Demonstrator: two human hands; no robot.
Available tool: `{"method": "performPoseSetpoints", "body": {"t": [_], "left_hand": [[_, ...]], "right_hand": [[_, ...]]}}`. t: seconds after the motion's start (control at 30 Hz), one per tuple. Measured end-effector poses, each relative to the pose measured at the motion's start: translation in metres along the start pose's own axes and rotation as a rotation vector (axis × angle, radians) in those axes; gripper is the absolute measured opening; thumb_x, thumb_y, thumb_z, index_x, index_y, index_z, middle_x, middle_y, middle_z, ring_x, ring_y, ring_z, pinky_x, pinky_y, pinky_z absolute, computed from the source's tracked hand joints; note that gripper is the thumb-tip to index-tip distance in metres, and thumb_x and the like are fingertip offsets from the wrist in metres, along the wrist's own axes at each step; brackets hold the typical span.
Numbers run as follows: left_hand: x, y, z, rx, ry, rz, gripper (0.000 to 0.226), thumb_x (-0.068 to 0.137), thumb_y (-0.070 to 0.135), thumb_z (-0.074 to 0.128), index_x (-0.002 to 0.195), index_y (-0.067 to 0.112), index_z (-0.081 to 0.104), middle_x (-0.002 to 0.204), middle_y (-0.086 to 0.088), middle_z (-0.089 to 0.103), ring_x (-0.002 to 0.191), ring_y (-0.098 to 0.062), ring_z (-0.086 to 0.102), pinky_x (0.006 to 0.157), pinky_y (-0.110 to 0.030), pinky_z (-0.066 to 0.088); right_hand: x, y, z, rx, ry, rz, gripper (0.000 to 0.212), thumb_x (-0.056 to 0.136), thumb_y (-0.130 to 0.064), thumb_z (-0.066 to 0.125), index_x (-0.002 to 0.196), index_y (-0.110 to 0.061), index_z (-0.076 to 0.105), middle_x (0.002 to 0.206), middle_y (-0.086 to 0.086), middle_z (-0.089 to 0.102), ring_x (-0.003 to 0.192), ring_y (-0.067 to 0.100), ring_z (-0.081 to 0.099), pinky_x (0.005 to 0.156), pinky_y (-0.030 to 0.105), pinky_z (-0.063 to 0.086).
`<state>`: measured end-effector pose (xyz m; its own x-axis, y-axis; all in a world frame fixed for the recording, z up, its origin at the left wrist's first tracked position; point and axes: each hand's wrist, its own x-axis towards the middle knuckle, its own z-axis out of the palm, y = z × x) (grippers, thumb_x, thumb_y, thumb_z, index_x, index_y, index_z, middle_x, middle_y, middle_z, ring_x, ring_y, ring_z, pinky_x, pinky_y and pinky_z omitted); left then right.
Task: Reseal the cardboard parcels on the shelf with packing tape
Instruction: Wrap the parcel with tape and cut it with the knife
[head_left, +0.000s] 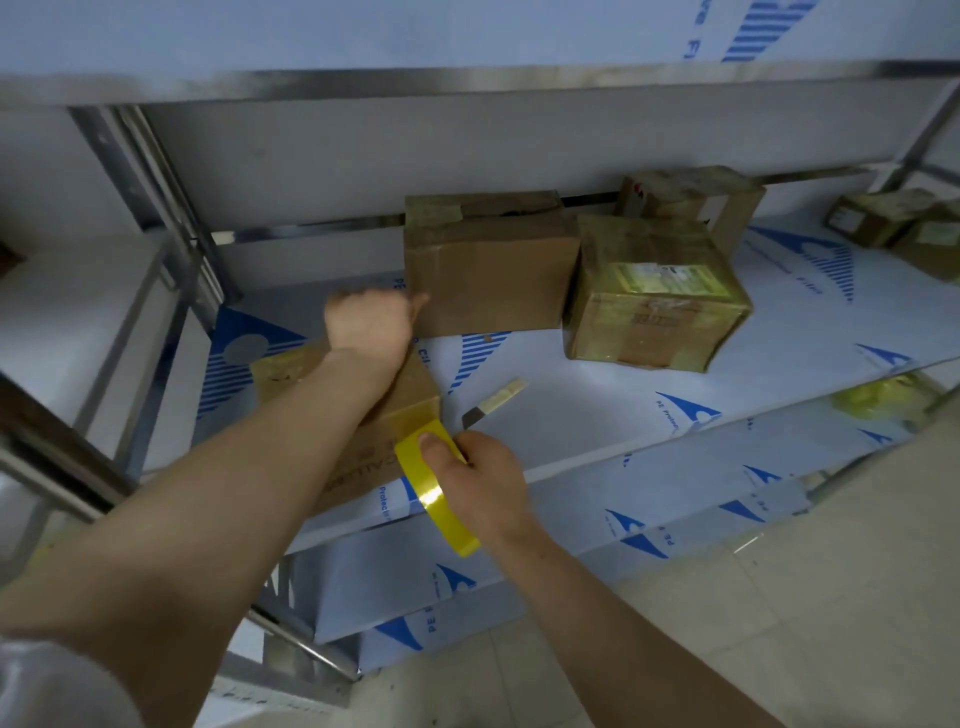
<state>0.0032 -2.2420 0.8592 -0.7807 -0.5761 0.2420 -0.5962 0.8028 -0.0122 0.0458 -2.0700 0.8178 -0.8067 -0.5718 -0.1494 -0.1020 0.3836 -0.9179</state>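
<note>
Shelf (597, 395), mid-frame: small parcel (410, 387) lay lower-left of centre, partly under the L forearm. L hand (370, 322) sat at its far end, fingers hidden behind the knuckles, so its grip couldn't be told. R hand (480, 483) clasped the yellow tape roll (439, 493), thumb on the outer face; a strip ran to the parcel's near corner. Risks, judged: strip may wrinkle or stick askew if roll angle drifts; parcel may slide w/o firm hold-down. Knife (493, 402) lay just right of the parcel, blade end toward the R hand — could nick it.
</note>
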Motion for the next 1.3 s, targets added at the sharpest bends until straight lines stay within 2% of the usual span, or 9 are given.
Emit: {"method": "performPoseSetpoints", "body": {"t": [0.13, 0.23, 0.4, 0.5, 0.73, 0.9, 0.97, 1.13, 1.3], "left_hand": [[-0.022, 0.012, -0.004, 0.032, -0.322, -0.09, 0.099, 0.084, 0.079, 0.015, 0.144, 0.003, 0.032, 0.148, -0.017, 0.034, 0.138, -0.031, 0.024, 0.109, -0.048, 0.021], [-0.029, 0.013, 0.001, -0.053, -0.397, -0.128, 0.114, 0.074, 0.088, 0.022, 0.152, 0.007, 0.002, 0.159, -0.009, 0.004, 0.146, -0.029, -0.005, 0.113, -0.057, -0.001], [-0.023, 0.015, 0.004, -0.003, -0.202, -0.127, 0.056, 0.097, 0.046, 0.033, 0.135, 0.006, 0.043, 0.137, -0.015, 0.046, 0.126, -0.033, 0.042, 0.102, -0.046, 0.03], [-0.033, 0.02, 0.009, 0.008, -0.07, -0.059, 0.059, 0.101, 0.047, 0.024, 0.127, 0.002, 0.052, 0.129, -0.018, 0.053, 0.12, -0.034, 0.049, 0.095, -0.04, 0.038], [-0.035, 0.007, 0.003, -0.095, -0.423, 0.069, 0.112, 0.078, 0.084, 0.024, 0.151, 0.008, -0.01, 0.158, -0.016, -0.012, 0.147, -0.028, -0.01, 0.118, -0.042, -0.005], [-0.027, -0.022, -0.024, -0.908, -0.282, -0.237, 0.047, 0.103, 0.035, 0.034, 0.137, 0.005, 0.045, 0.143, -0.015, 0.043, 0.129, -0.028, 0.042, 0.1, -0.027, 0.031], [-0.024, -0.047, -0.021, -0.828, -0.217, -0.312, 0.038, 0.103, 0.027, 0.032, 0.125, 0.005, 0.054, 0.131, -0.018, 0.054, 0.114, -0.03, 0.051, 0.098, -0.033, 0.038], [-0.039, -0.055, -0.006, -0.292, -0.24, -0.046, 0.043, 0.102, 0.035, 0.031, 0.135, 0.013, 0.047, 0.134, -0.016, 0.052, 0.12, -0.033, 0.047, 0.096, -0.037, 0.037], [-0.036, -0.055, -0.017, -0.12, -0.505, 0.039, 0.121, 0.061, 0.09, 0.031, 0.153, 0.015, 0.004, 0.158, -0.01, 0.016, 0.144, -0.03, 0.016, 0.117, -0.047, 0.007]], "right_hand": [[0.006, -0.005, -0.003, -0.032, -0.011, 0.02, 0.047, 0.093, -0.038, 0.054, 0.055, -0.019, 0.034, 0.056, -0.002, 0.037, 0.054, 0.012, 0.038, 0.051, 0.028, 0.029], [0.005, -0.006, -0.002, -0.031, -0.029, 0.025, 0.045, 0.093, -0.039, 0.053, 0.057, -0.019, 0.036, 0.058, -0.002, 0.039, 0.055, 0.011, 0.039, 0.05, 0.027, 0.027], [0.005, -0.006, -0.004, -0.03, -0.022, 0.02, 0.048, 0.093, -0.04, 0.053, 0.056, -0.018, 0.033, 0.057, -0.002, 0.036, 0.054, 0.012, 0.037, 0.051, 0.028, 0.028], [0.003, -0.007, -0.004, -0.032, -0.023, 0.012, 0.048, 0.094, -0.039, 0.053, 0.055, -0.018, 0.032, 0.056, -0.002, 0.035, 0.054, 0.011, 0.036, 0.051, 0.028, 0.027], [0.002, -0.007, -0.003, -0.002, -0.019, 0.013, 0.046, 0.094, -0.039, 0.053, 0.057, -0.019, 0.035, 0.059, -0.002, 0.038, 0.057, 0.012, 0.038, 0.053, 0.028, 0.029], [0.001, 0.0, -0.002, 0.014, -0.018, 0.005, 0.048, 0.094, -0.039, 0.055, 0.056, -0.018, 0.032, 0.057, -0.002, 0.035, 0.056, 0.012, 0.036, 0.053, 0.028, 0.029], [0.0, 0.003, 0.001, 0.026, -0.018, 0.009, 0.047, 0.094, -0.039, 0.055, 0.056, -0.019, 0.034, 0.057, -0.003, 0.037, 0.056, 0.012, 0.038, 0.055, 0.028, 0.031], [0.002, 0.006, 0.004, 0.043, -0.008, 0.008, 0.047, 0.094, -0.037, 0.055, 0.055, -0.02, 0.033, 0.055, -0.004, 0.036, 0.054, 0.011, 0.037, 0.054, 0.027, 0.029], [0.003, 0.008, 0.007, 0.057, -0.016, 0.015, 0.046, 0.094, -0.037, 0.054, 0.057, -0.019, 0.034, 0.057, -0.003, 0.037, 0.056, 0.012, 0.038, 0.058, 0.028, 0.032]]}}
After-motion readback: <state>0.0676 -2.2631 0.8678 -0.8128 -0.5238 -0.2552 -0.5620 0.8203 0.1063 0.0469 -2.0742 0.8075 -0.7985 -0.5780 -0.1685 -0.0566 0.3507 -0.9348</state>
